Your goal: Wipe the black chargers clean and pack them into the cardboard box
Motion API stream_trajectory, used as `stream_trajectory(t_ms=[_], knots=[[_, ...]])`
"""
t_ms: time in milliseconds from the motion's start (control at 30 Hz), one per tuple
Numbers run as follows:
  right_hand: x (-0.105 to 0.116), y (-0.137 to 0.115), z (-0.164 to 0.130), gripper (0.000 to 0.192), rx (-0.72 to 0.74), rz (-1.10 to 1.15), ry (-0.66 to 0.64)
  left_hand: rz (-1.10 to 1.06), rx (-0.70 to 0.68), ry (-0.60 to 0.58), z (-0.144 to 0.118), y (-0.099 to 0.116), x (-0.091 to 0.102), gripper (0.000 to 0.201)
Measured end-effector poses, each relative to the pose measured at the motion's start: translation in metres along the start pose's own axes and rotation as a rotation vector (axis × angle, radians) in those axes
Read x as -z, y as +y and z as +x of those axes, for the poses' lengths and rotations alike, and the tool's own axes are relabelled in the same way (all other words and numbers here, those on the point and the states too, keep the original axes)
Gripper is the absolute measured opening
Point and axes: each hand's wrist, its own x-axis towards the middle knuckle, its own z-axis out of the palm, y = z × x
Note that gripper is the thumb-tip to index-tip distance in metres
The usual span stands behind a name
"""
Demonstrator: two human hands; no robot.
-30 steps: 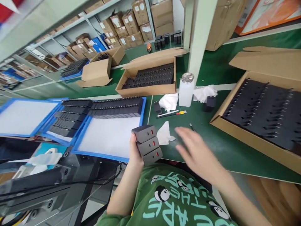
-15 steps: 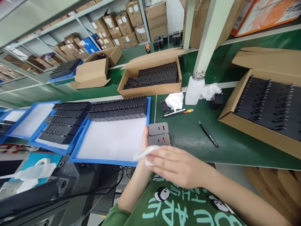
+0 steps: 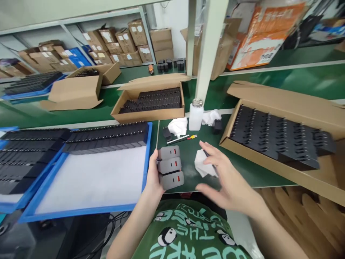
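Three grey chargers (image 3: 169, 165), each with a dark slot and a red port facing up, are stacked side by side in my left hand (image 3: 154, 176). Its fingers are wrapped round their left side, in front of the blue tray. My right hand (image 3: 225, 178) is spread, thumb and fingers apart, just right of a white wiping cloth (image 3: 201, 163) that lies on the green bench. Part of a thin dark tool (image 3: 207, 154), perhaps the tweezers, shows between the cloth and my fingers; the rest is hidden.
A blue-rimmed tray (image 3: 147, 158) with rows of black chargers lies left. An open carton (image 3: 148, 116) of chargers stands behind, and a larger carton (image 3: 258, 157) right. A white bottle (image 3: 196, 117), crumpled cloths (image 3: 178, 126) and a pen-like stick (image 3: 178, 139) sit mid-bench.
The cloth has left my right hand and now lies on the bench; that hand has opened and moved right. Three chargers now show in my left hand instead of two. The view has turned right.
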Motion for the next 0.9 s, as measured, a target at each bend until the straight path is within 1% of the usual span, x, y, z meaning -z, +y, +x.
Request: stream_trajectory(t_ms=[33, 67, 100, 133, 200, 267, 300, 367, 433, 467, 500, 533, 567, 633, 700, 767, 800, 900], knots=[[0.004, -0.015, 0.006, 0.064, 0.033, -0.041, 0.022, 0.024, -0.028, 0.016, -0.001, -0.003, -0.009, 0.057], [0.008, -0.027, 0.012, 0.083, 0.073, -0.126, -0.005, 0.047, -0.066, 0.029, -0.002, -0.006, -0.019, 0.053], [0.01, -0.036, 0.017, 0.085, 0.123, -0.221, -0.028, 0.066, -0.109, 0.035, -0.003, -0.009, -0.03, 0.049], [0.011, -0.041, 0.022, 0.077, 0.134, -0.32, -0.006, 0.081, -0.147, 0.031, -0.005, -0.012, -0.041, 0.044], [0.016, -0.039, 0.026, 0.062, 0.079, -0.477, 0.019, 0.11, -0.18, -0.017, -0.006, -0.016, -0.063, 0.039], [0.028, -0.024, 0.023, 0.059, -0.035, -0.559, 0.039, 0.194, -0.207, -0.117, -0.003, -0.019, -0.087, 0.042], [0.038, -0.015, 0.017, 0.063, -0.099, -0.567, 0.036, 0.255, -0.233, -0.192, -0.001, -0.022, -0.1, 0.046], [0.063, 0.003, -0.002, 0.08, -0.214, -0.533, 0.025, 0.401, -0.295, -0.37, 0.0, -0.03, -0.129, 0.059], [0.096, 0.022, -0.03, 0.092, -0.327, -0.431, 0.063, 0.564, -0.322, -0.579, 0.0, -0.04, -0.16, 0.067], [0.113, 0.033, -0.048, 0.093, -0.399, -0.367, 0.113, 0.652, -0.323, -0.672, 0.0, -0.045, -0.175, 0.069], [0.131, 0.045, -0.067, 0.092, -0.493, -0.295, 0.162, 0.739, -0.334, -0.741, 0.001, -0.049, -0.187, 0.069], [0.149, 0.059, -0.086, 0.094, -0.616, -0.233, 0.199, 0.816, -0.349, -0.787, 0.003, -0.052, -0.197, 0.067], [0.165, 0.074, -0.106, 0.093, -0.776, -0.181, 0.221, 0.873, -0.363, -0.816, 0.006, -0.055, -0.205, 0.065], [0.191, 0.107, -0.142, 0.082, -0.935, -0.162, 0.229, 0.917, -0.393, -0.841, 0.012, -0.059, -0.211, 0.06], [0.207, 0.14, -0.169, 0.078, -1.062, -0.143, 0.192, 0.891, -0.434, -0.876, 0.019, -0.063, -0.209, 0.059], [0.211, 0.168, -0.184, 0.074, -1.146, -0.101, 0.118, 0.852, -0.471, -0.884, 0.026, -0.067, -0.204, 0.06], [0.211, 0.179, -0.188, 0.069, -1.168, -0.071, 0.074, 0.835, -0.468, -0.868, 0.029, -0.07, -0.202, 0.063], [0.207, 0.206, -0.19, 0.047, -1.177, 0.014, -0.035, 0.802, -0.398, -0.794, 0.036, -0.074, -0.198, 0.069]])
